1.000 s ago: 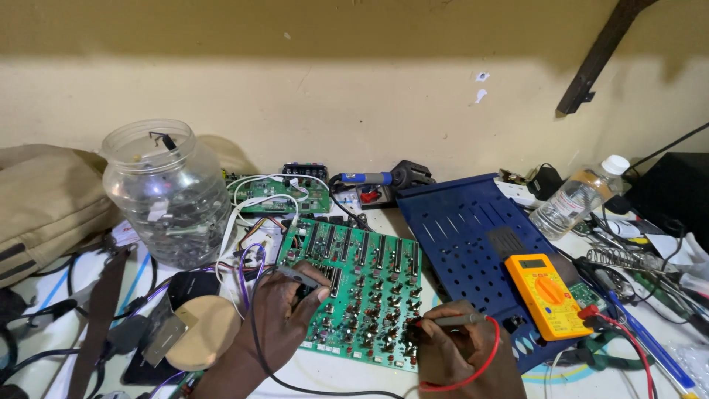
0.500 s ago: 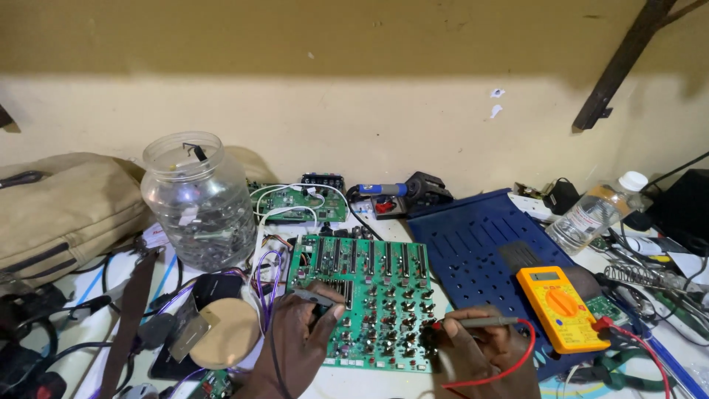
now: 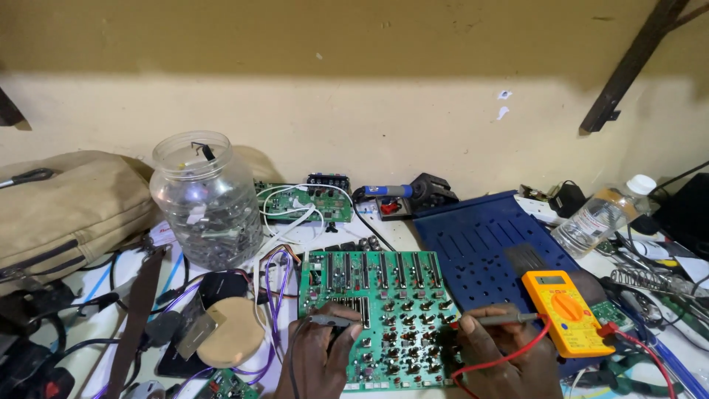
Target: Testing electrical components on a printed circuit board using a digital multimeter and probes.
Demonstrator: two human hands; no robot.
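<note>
**Two probes on a green circuit board**

Head view: A clear plastic jar (image 3: 207, 198) with a pale label patch on its side stands at the back left of the bench, beside a tan fabric bag (image 3: 66, 210). At the far right lies a clear bottle (image 3: 600, 214) with a white cap and a brownish band. Two small white scraps are stuck on the yellow wall (image 3: 369, 125).

The green circuit board (image 3: 380, 314) lies flat at the centre of the bench, just in front of the person, crowded with rows of small dark parts and slim white strips. A blue perforated panel (image 3: 480, 244) lies just to its right, and a yellow multimeter (image 3: 565, 312) rests on that panel's near corner.

The left hand (image 3: 321, 358) has its fingers curled tight around a grey probe (image 3: 329, 321), whose tip is laid on the board. The right hand (image 3: 502, 355) pinches a second probe (image 3: 509, 319) between thumb and fingers, a red lead (image 3: 517, 353) looping under it toward the meter.
</note>
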